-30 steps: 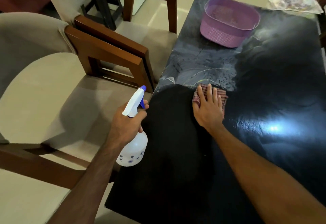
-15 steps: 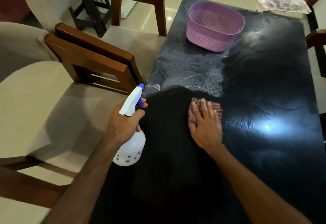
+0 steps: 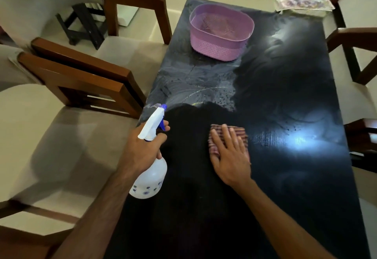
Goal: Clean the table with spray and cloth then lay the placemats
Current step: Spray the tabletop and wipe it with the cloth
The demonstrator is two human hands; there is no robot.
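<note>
My left hand [image 3: 140,148] grips the flower-printed spray bottle [image 3: 150,179] at the table's [image 3: 285,177] left edge while my flat right hand [image 3: 230,156] presses the cloth [image 3: 238,131]; the basket [image 3: 221,32] sits at the far end, contents unclear.

There is one dark, glossy rectangular table [image 3: 285,177]. On it stands one lilac perforated plastic basket [image 3: 221,34], and one striped reddish cloth [image 3: 238,131] lies flat. One white plastic spray bottle with a blue nozzle and small flower prints [image 3: 151,175] is here. Two bare hands show, the left hand [image 3: 142,148] and the right hand [image 3: 230,156]. One stack of floral placemats [image 3: 302,0] sits at the far corner. One small black step stool [image 3: 85,24] stands on the floor.
</note>
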